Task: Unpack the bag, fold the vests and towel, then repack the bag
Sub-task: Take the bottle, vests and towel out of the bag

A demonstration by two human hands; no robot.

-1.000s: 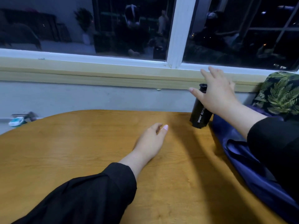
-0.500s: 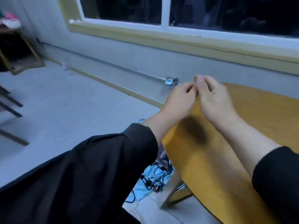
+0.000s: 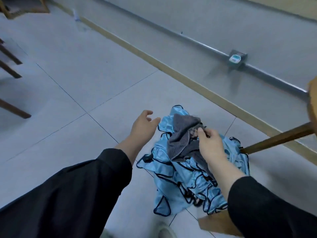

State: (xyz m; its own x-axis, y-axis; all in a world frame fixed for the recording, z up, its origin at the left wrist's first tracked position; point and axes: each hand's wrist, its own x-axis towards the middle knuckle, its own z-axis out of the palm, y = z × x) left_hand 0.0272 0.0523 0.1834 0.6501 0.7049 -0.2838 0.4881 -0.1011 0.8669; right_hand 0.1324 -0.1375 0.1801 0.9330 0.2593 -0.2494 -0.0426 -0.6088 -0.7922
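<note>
Right grip (image 3: 206, 140) pinching grey towel (image 3: 181, 134) atop blue vests (image 3: 188, 177); left grip (image 3: 143, 125) wide, beside.

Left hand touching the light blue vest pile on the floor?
Apart. Head view: left hand hovers open with floor tile visible between its fingers and the light blue vest pile.

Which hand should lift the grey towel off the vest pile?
Right: the right hand already pinches the grey towel atop the blue vests; the left hand hovers open beside them.

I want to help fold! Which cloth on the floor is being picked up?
The grey knitted towel, pinched by the right hand; the shiny blue black-edged vests lie untouched beneath.
</note>
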